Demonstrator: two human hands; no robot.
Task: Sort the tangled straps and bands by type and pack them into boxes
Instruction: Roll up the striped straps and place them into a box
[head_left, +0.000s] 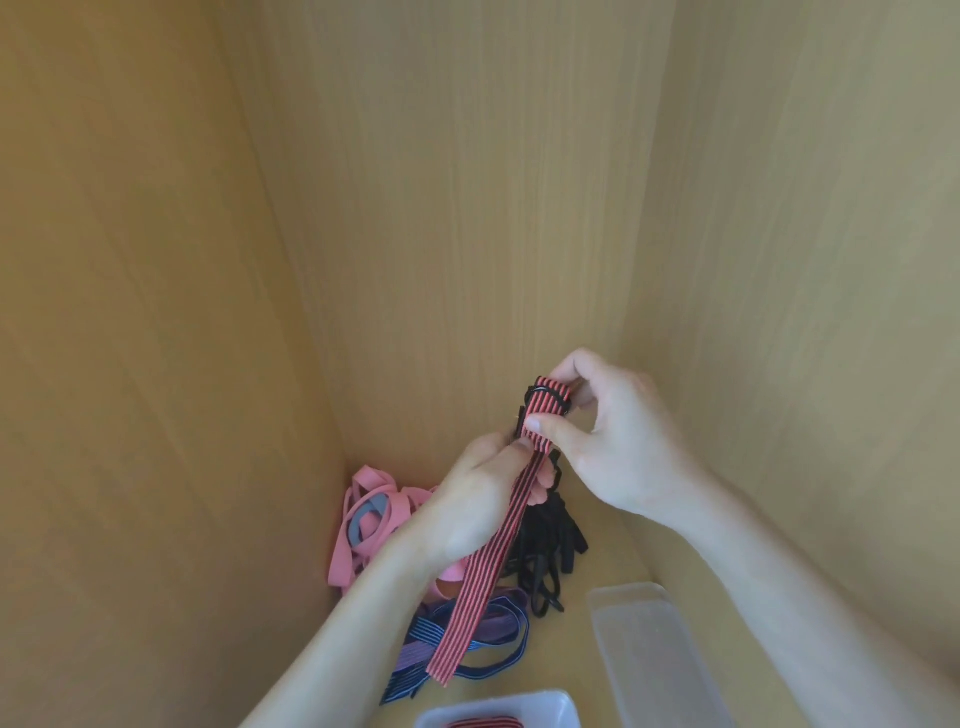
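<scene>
Both hands pinch one ribbed red-and-black striped strap (498, 525): right hand (618, 441) grasps its folded top, left hand (483, 504) its flat middle. Pink bands (363, 504) lie tangled beside limp black straps (545, 551)

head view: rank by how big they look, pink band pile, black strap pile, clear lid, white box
1. clear lid
2. pink band pile and black strap pile, about alike
3. white box, cropped by the frame, so true size unsure

Readable text: none anywhere in view.
Red-and-black striped strap (491, 530): woven stripes only, no lettering.
Pink bands (363, 499): plain, no print.
Blue and purple striped bands (467, 631): stripes only, no label.
Black straps (545, 551): no tag that can be read.
Clear boxes (649, 644): no label, brand or number visible.
Wooden surfaces (467, 208): unmarked.
</scene>
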